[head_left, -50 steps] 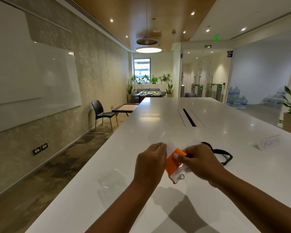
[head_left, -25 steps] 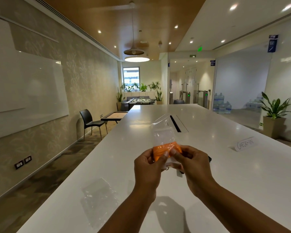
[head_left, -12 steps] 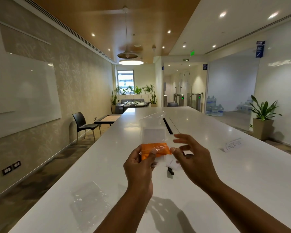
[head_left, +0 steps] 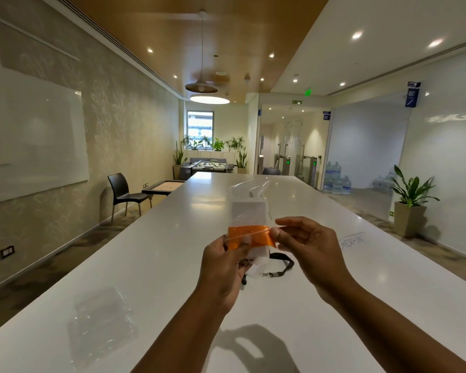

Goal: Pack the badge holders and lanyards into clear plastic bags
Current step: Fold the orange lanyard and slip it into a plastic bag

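Spare clear bags (head_left: 102,321) lie on the white surface (head_left: 170,238) at left. My left grip (head_left: 223,270) pinches the badge holder (head_left: 249,215) at its orange band. The holder is upright in the air, long axis vertical, inside a clear plastic bag (head_left: 249,185). The black lanyard (head_left: 283,265) lies on the surface below. My right grip (head_left: 307,246) pinches the bag's right edge.

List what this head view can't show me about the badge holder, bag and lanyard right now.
- Head view: whether the badge holder is fully inside the clear bag; the left hand covers its lower end.
- Head view: one end of the lanyard, behind the left hand and holder.
- Head view: first letter of the sign, covered by the right hand.
- Head view: number of spare bags in the pile; too transparent to count.
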`<state>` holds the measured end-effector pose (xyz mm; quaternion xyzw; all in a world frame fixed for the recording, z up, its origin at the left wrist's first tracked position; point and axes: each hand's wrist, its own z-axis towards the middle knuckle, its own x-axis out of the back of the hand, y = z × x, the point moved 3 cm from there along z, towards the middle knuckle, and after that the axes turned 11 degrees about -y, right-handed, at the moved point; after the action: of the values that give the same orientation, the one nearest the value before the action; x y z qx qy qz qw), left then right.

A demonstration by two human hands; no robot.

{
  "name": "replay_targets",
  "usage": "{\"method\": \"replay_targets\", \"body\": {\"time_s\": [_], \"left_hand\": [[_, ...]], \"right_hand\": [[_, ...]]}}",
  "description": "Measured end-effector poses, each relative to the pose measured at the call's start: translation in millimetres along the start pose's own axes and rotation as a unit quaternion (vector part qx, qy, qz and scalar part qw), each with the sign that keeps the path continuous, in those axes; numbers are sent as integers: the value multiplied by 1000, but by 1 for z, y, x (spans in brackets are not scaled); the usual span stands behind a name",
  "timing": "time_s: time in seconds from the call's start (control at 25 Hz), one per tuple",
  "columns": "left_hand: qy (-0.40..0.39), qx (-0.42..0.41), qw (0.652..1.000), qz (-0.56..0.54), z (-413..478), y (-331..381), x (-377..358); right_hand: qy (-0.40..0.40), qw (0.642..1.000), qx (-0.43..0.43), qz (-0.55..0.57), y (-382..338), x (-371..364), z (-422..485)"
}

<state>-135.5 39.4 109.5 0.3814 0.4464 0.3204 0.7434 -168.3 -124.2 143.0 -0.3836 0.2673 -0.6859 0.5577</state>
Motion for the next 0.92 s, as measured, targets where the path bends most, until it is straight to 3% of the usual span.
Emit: {"method": "replay_targets", "body": {"time_s": [0.16,0.28,0.44,0.52,0.64,0.72,0.8,0.92], "left_hand": [[2,9,998,-58,7,-14,-22],[49,2,989,-136,11,-26,-39],[100,9,983,-153,17,-35,-51],[127,43,982,-131,17,-40,-55],[132,56,985,-101,16,-42,-60],[117,56,990,-51,14,-41,-64],[127,50,990,32,12,-42,-66],[127,14,984,122,10,-42,-69]], "right_hand": [[-16,997,7,76,2,26,-1],[-47,996,10,69,12,32,-10],[-34,993,-38,105,34,42,-18],[-41,998,-28,48,36,44,-24],[-100,987,65,-109,28,40,-32],[-85,975,109,-173,27,42,-30],[-48,976,107,-182,29,46,-26],[-57,991,78,-92,40,50,-24]]}}
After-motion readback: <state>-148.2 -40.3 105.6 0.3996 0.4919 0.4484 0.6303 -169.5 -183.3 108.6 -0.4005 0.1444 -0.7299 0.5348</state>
